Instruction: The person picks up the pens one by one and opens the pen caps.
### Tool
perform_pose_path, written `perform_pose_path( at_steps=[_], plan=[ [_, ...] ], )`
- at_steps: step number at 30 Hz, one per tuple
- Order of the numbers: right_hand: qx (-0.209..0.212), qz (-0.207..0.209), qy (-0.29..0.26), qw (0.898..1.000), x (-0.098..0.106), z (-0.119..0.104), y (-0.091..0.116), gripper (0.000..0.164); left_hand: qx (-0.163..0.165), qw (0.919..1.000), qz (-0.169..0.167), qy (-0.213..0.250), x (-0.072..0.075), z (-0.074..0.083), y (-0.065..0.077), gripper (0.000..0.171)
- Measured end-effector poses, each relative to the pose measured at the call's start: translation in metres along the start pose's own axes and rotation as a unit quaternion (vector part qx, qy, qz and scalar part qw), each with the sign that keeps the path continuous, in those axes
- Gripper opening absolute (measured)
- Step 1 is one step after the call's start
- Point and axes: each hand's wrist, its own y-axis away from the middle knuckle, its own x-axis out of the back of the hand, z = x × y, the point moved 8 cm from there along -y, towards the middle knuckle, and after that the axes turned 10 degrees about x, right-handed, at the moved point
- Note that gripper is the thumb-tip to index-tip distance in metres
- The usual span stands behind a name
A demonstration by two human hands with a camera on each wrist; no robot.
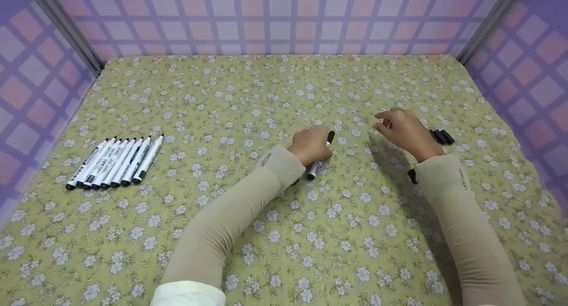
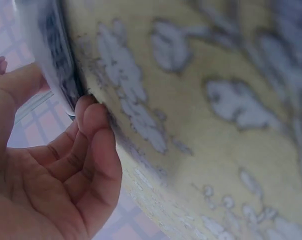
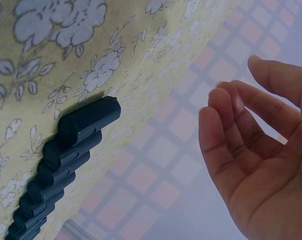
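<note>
My left hand (image 1: 310, 145) pinches a white marker (image 1: 315, 167) near the middle of the cloth. A black cap shows at the marker's far end, and its near end is dark too. In the left wrist view the thumb and fingertips of the left hand (image 2: 66, 175) close on the marker's barrel (image 2: 53, 50), which is partly cut off by the frame. My right hand (image 1: 406, 131) hovers above the cloth with loosely bent fingers and nothing between them. Beside it lies a row of black marker caps (image 1: 441, 136), several of them showing in the right wrist view (image 3: 91, 120).
At the left lie several uncapped white markers (image 1: 115, 162) side by side, their tips facing away. A yellow floral cloth (image 1: 266, 97) covers the table. Purple checked panels (image 1: 284, 22) stand behind and at both sides, with metal posts (image 1: 66, 29) at the corners.
</note>
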Motion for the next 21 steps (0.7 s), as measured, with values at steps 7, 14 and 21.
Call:
perform_pose_path(
  at_steps=[7, 14, 21],
  plan=[
    [0.006, -0.002, -0.001, 1.000, -0.001, -0.008, -0.002, 0.035, -0.016, 0.9996, -0.020, 0.013, 0.000, -0.004, 0.002, 0.022],
    [0.030, -0.013, 0.013, 0.999, -0.005, -0.019, -0.009, 0.034, -0.032, 0.9995, -0.008, 0.000, 0.012, -0.006, 0.008, 0.012],
    [0.096, -0.025, 0.000, 0.995, -0.013, -0.039, -0.009, 0.034, -0.069, 0.9975, 0.000, 0.018, 0.023, -0.007, 0.020, 0.027]
  ],
)
